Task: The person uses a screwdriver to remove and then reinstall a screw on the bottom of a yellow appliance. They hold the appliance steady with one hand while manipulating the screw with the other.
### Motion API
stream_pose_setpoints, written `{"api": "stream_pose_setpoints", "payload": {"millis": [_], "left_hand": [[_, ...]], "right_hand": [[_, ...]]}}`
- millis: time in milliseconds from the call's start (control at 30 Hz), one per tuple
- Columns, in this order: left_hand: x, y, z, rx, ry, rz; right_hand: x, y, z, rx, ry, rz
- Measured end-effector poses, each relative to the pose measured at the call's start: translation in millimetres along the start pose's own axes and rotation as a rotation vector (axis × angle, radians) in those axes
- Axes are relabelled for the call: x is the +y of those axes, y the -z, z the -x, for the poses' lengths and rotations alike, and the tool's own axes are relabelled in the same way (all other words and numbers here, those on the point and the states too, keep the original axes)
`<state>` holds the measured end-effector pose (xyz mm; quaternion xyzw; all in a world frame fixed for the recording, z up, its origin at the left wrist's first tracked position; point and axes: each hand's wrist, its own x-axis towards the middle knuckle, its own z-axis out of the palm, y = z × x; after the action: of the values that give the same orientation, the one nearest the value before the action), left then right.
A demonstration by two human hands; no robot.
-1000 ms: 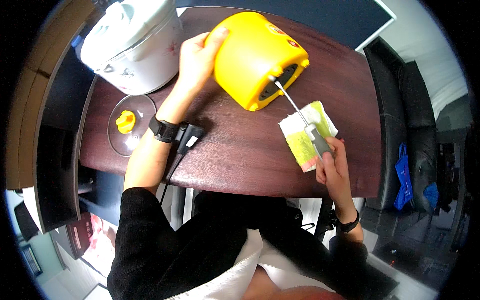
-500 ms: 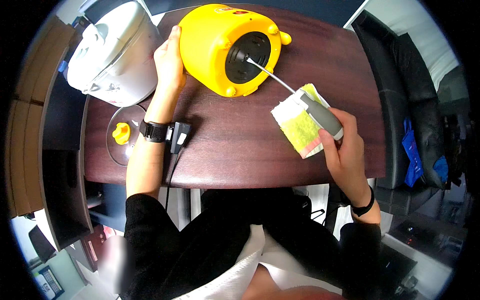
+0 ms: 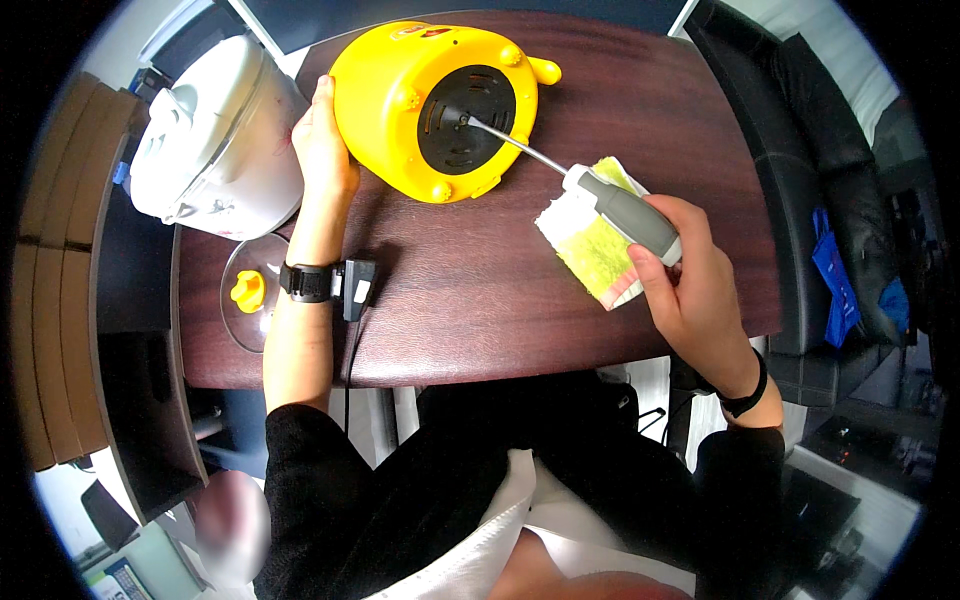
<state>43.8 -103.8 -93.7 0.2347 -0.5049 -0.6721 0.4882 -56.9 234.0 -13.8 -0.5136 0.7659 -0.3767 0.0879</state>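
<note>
A yellow electric pot (image 3: 375, 115) lies on its side on the table, its black slotted base plate (image 3: 440, 140) turned toward me. My left hand (image 3: 325, 150) holds it from the left, with the fingers along its wall. In my right hand (image 3: 700, 285) is a screwdriver (image 3: 630, 215) with a grey and white handle and a long metal shaft. The tip meets the middle of the base plate; the screw there is too small to make out. Under the screwdriver handle lies a folded yellow-green and white cloth (image 3: 585, 255).
A white rice cooker (image 3: 240, 150) stands at the back left. In front of it lies a clear lid with a yellow knob (image 3: 248, 291). A black plug (image 3: 358, 288) on a cord is beside my left wrist. A black sofa (image 3: 790, 200) borders the table's right side.
The whole view has shifted slightly. The screwdriver handle appears turned a little in my right hand, while its tip stays at the base plate. My left hand keeps its hold on the pot.
</note>
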Motion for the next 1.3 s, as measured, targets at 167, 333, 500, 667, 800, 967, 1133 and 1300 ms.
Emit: {"api": "stream_pose_setpoints", "payload": {"millis": [167,333,500,667,800,967,1133,1300], "left_hand": [[1.7,-2.0,1.5,-0.006,0.001,0.013],[2.1,-2.1,0.8,0.004,0.008,0.009],[2.6,-2.2,1.9,0.001,0.019,0.009],[1.5,-3.3,2.0,-0.013,0.010,0.018],[2.8,-1.2,3.1,-0.007,0.018,-0.013],[4.0,-3.5,4.0,-0.011,0.026,-0.009],[1.8,-2.0,2.4,-0.028,0.014,0.011],[1.5,-2.9,2.7,-0.027,0.001,0.007]], "right_hand": [[1.9,-4.9,-2.5,0.108,0.070,-0.012],[1.1,-0.1,-3.3,0.054,0.082,0.079],[1.1,0.4,-6.6,0.097,0.115,0.099],[-2.4,1.9,-5.6,0.100,0.091,0.049],[-2.7,1.5,-6.8,0.115,0.102,0.037],[-3.7,3.5,-7.3,0.112,0.115,0.053],[-2.4,3.5,-6.3,0.112,0.139,0.089],[-0.5,3.5,-4.2,0.098,0.132,0.097]]}}
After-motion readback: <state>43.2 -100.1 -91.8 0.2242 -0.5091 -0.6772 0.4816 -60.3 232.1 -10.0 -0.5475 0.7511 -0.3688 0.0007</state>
